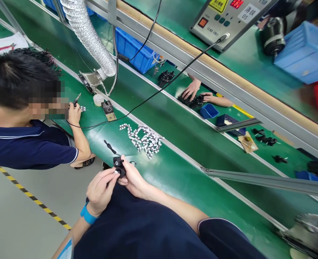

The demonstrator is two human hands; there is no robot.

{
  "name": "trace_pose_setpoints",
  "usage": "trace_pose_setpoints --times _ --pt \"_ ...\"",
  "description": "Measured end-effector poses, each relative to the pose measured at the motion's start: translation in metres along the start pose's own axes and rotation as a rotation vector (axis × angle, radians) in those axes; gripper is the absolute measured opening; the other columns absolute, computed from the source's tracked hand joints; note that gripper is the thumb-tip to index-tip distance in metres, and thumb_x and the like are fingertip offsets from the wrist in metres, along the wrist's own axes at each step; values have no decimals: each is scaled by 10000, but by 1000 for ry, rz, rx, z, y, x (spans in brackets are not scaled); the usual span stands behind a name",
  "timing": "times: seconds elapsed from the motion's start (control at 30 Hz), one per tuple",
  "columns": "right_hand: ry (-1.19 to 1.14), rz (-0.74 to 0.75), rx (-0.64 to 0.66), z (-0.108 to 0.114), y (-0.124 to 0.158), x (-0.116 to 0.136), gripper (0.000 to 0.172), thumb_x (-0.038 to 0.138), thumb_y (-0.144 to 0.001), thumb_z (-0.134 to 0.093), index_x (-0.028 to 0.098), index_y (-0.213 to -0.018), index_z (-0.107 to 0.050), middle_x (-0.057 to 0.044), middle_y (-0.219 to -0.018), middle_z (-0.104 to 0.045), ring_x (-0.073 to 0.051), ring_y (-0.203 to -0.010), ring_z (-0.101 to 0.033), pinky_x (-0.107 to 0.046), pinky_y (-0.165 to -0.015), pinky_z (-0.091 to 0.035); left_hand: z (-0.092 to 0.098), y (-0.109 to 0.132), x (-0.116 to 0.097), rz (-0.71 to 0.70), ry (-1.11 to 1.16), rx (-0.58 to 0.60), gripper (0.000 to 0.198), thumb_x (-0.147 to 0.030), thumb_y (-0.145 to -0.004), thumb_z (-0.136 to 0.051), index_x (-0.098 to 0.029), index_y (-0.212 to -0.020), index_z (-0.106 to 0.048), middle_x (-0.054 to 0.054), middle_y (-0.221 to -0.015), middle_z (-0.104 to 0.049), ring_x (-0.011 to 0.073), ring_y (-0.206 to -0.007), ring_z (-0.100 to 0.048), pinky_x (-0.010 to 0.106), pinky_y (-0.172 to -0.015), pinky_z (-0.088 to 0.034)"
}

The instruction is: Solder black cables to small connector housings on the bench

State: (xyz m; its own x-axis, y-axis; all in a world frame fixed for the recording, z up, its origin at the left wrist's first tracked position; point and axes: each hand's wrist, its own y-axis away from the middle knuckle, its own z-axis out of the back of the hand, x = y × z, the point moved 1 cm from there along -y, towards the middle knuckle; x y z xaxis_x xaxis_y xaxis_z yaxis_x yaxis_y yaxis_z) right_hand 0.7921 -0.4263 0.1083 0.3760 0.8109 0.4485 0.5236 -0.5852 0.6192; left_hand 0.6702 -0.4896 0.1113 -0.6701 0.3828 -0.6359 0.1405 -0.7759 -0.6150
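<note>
A black plastic housing [118, 162] is in my right hand [133, 178], whose fingers wrap round its side. My left hand [101, 189], with a blue band at the wrist, pinches a small white part [116, 172] against the lower section of the housing. From near the housing a black cable [110, 146] stretches onto the green bench [175, 180]. Just beyond my right fingertips lies a small white piece with dark dots [133, 163]. A tangled pile of small white connectors [148, 140] rests farther up the bench.
At the left a person [26, 144] works with a tool. A soldering stand [109, 110] and a flexible silver duct [90, 39] are ahead. Another person's hands [192, 88] handle black parts across the bench. A metal strut [266, 183] and a soldering station [229, 21] stand right.
</note>
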Motion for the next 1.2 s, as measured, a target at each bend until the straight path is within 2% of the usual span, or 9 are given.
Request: trace_pose_setpoints --times 0.27,0.4,0.5,0.67,0.93,1.2 --pt "18 2 -29 1 -1 4 603 741 -758 -722 177 -835 -524 63 -548 -511 -16 -367 -280 -181 -391 -150 -3 0 3 -114 -64 17 348 18 -757 -786 -151 -1050 -706 92 -1020 -768 175 -876 -733 292 -801 -597" --pt "-2 -7 -38 4 -1 3 604 734 -745 -738 194 -804 -474 87 -528 -464 -12 -362 -266 -176 -391 -147 -6 0 3 -110 -65 14 372 32 -736 -796 -151 -1047 -707 90 -1015 -769 177 -876 -731 299 -806 -598" --pt "-7 -12 -50 8 -1 4 597 730 -753 -733 200 -811 -463 91 -538 -465 -12 -362 -263 -174 -391 -144 -8 0 6 -106 -63 45 379 28 -742 -794 -153 -1062 -703 87 -1020 -768 176 -886 -730 299 -816 -600" --pt "37 7 -70 11 1 7 586 731 -762 -720 203 -817 -472 97 -518 -446 -22 -366 -268 -173 -384 -152 -11 0 10 -202 -35 105 436 33 -729 -801 -135 -1116 -693 119 -1079 -760 195 -929 -734 305 -826 -603" --pt "49 17 -87 17 4 11 602 742 -738 -729 207 -828 -468 104 -542 -432 -17 -380 -261 -161 -380 -156 -16 1 8 -142 -9 115 394 26 -732 -800 -153 -1069 -703 95 -1042 -769 188 -888 -737 313 -809 -601" --pt "49 23 -77 25 7 11 585 734 -762 -715 215 -833 -454 111 -537 -415 -22 -383 -255 -159 -381 -166 -22 1 4 -152 -13 96 371 -1 -753 -797 -168 -1070 -702 81 -1020 -774 179 -856 -738 300 -781 -601"
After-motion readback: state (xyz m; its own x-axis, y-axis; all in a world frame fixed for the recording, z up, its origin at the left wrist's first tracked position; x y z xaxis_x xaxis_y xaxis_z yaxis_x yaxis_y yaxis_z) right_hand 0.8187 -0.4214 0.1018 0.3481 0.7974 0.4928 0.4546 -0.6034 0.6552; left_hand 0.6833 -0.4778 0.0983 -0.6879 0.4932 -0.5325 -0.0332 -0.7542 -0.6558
